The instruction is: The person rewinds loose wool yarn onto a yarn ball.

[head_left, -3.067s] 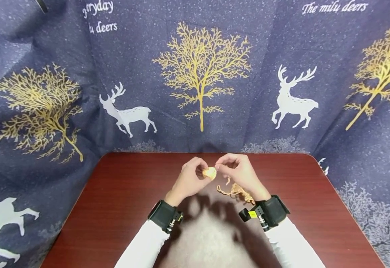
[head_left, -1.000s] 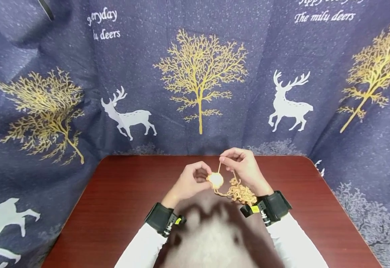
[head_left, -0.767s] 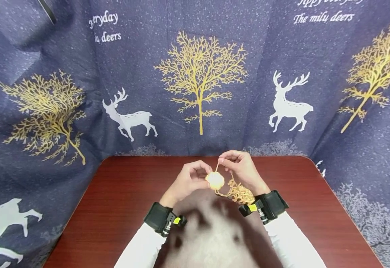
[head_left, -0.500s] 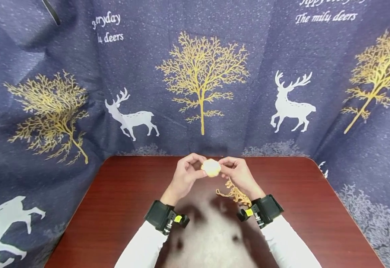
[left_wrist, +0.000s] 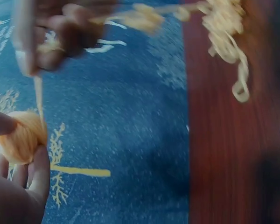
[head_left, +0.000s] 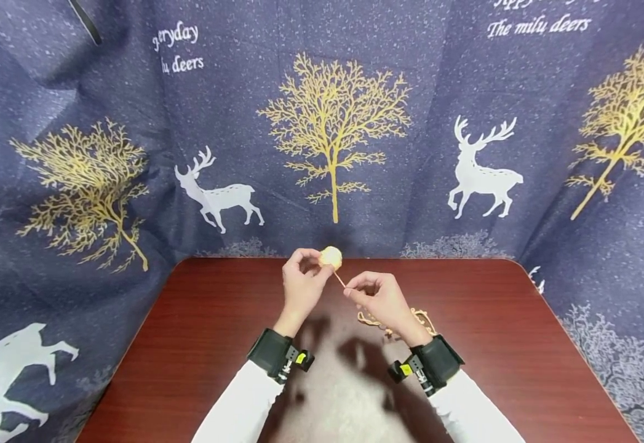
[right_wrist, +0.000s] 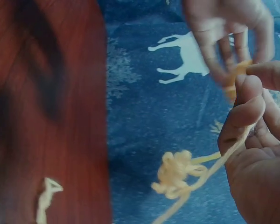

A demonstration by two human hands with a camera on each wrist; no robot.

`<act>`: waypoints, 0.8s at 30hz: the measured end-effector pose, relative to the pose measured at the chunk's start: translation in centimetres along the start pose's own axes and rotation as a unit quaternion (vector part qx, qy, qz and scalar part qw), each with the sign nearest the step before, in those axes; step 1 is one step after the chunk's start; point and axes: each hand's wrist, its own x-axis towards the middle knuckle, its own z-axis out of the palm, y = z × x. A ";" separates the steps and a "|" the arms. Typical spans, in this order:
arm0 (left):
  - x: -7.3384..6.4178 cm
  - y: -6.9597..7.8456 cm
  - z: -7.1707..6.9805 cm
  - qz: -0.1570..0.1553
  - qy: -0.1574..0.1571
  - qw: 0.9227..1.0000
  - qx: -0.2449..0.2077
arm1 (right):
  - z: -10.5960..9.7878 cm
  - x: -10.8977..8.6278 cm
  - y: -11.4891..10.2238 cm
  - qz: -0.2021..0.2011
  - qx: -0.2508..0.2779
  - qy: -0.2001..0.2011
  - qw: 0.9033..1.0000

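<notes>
Between thumb and fingers, my left hand (head_left: pixel 301 288) holds a small ball of yellow yarn (head_left: pixel 331 256) near the table's far edge. A short taut strand (head_left: pixel 340 280) runs from the ball to my right hand (head_left: pixel 382 301), which pinches it with thumb and index finger. In the left wrist view the wound yarn ball (left_wrist: pixel 22 140) shows its layered threads. Yarn also passes through my right palm in the right wrist view, with a looped clump (right_wrist: pixel 174 173) hanging below. Loose yarn (head_left: pixel 370 319) shows around the right forearm, which partly hides it.
Both hands are over a reddish-brown wooden table (head_left: pixel 211 332) with rounded far corners. A dark blue curtain (head_left: pixel 277 154) with deer and trees hangs right behind it. In the left wrist view, a tangle of slack yarn (left_wrist: pixel 224 32) appears before the tabletop.
My left hand has carried the ball up and leftward. My right hand, beside the ball half a second ago, is now lower and apart from it, with the strand stretched between.
</notes>
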 end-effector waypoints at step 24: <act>-1.0 -0.6 -2.7 -0.024 -0.401 0.916 0.028 | -3.2 2.7 -1.7 0.004 0.264 0.009 0.965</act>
